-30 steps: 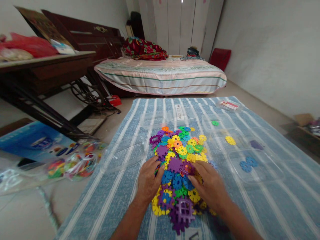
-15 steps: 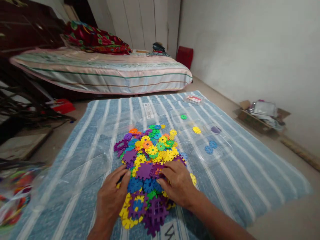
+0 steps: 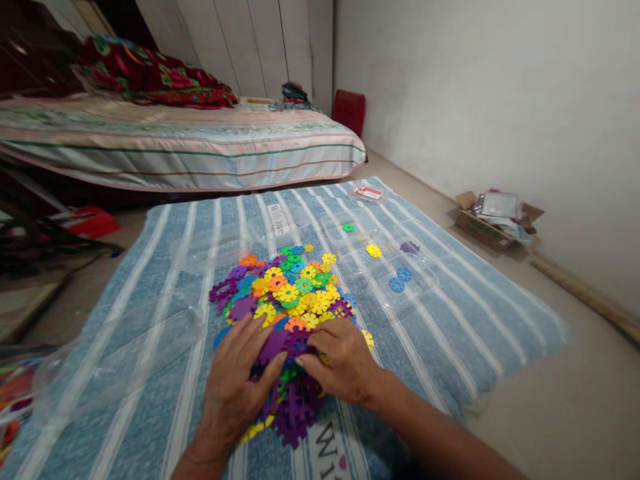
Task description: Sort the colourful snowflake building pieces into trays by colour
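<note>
A heap of colourful plastic interlocking pieces (image 3: pixel 287 293) lies on the striped cloth, made of slotted discs and purple squares. My left hand (image 3: pixel 240 373) is spread over the heap's near left side, its fingers resting across a solid purple square piece (image 3: pixel 273 347). On the right of the heap, my right hand (image 3: pixel 345 360) has thumb and fingers closed at the edge of a purple lattice piece (image 3: pixel 299 343). Another purple lattice piece (image 3: pixel 295 413) lies at the near end. Yellow pieces (image 3: pixel 257 427) show beside it. My palms hide part of the heap.
Clear plastic trays stand beyond the heap, holding a green disc (image 3: pixel 349 228), a yellow disc (image 3: pixel 374 251) and blue discs (image 3: pixel 397 284). A purple piece (image 3: pixel 410 247) lies near them. A clear lid-like sheet (image 3: pixel 150 347) is at left. A cardboard box (image 3: pixel 483 227) sits by the wall.
My left hand has gone from the heap's left edge onto the pieces, its fingers now spread. My right hand stays at the purple lattice piece. The view has turned slightly right.
</note>
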`<state>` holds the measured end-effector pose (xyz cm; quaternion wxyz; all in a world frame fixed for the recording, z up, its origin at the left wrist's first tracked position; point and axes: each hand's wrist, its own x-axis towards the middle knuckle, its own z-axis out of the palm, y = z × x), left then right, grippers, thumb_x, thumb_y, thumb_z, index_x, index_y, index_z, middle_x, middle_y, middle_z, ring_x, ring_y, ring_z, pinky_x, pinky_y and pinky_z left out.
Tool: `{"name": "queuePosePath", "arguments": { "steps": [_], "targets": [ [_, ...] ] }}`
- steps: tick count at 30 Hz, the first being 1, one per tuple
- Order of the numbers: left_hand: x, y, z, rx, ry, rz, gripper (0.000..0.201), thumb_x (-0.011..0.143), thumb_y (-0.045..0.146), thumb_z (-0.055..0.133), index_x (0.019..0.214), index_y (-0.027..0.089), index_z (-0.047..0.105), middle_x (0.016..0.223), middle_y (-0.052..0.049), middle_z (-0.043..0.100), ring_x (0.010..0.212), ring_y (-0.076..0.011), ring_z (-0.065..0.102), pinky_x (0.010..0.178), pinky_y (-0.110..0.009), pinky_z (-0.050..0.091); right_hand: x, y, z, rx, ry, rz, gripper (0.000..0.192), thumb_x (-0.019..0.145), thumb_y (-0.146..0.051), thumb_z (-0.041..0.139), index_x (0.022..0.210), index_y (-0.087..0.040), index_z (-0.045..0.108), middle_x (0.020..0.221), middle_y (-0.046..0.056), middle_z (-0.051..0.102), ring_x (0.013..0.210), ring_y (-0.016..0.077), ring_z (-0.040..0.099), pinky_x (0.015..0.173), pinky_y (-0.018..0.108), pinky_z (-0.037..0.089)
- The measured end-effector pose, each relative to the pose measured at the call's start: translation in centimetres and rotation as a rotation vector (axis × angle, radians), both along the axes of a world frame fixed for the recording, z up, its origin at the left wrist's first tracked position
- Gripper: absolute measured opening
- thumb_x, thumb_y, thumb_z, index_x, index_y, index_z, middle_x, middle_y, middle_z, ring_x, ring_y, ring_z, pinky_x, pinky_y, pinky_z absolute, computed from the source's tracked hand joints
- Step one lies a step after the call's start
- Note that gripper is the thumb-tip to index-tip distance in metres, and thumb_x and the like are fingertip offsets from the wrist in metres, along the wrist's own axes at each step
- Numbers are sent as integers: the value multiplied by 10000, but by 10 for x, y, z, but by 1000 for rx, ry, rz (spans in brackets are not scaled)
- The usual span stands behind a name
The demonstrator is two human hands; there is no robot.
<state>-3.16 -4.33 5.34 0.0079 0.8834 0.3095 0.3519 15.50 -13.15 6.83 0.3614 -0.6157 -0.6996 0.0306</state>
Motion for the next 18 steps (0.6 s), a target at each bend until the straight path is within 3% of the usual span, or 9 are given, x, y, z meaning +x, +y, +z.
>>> {"name": "queuePosePath", "arguments": {
  "steps": [8,18],
  "targets": [
    [10,-11,0,-62,9,-192,312,865,255,473,1159,216,569,1115,-65,677,1056,-216,618,945,-394,484,0,-1,1,6,51,-34,209,822,-352,584,673,-206,589,739,27,630,737,149,578,697,270,434],
    [8,-9,-7,-24,21,-164,261,855,258,506,1085,191,607,1044,-75,698,996,-218,640,907,-372,497,-4,-2,-1,-21,107,-41,214,845,-330,568,683,-195,610,710,22,637,709,134,582,680,248,421]
  ]
}}
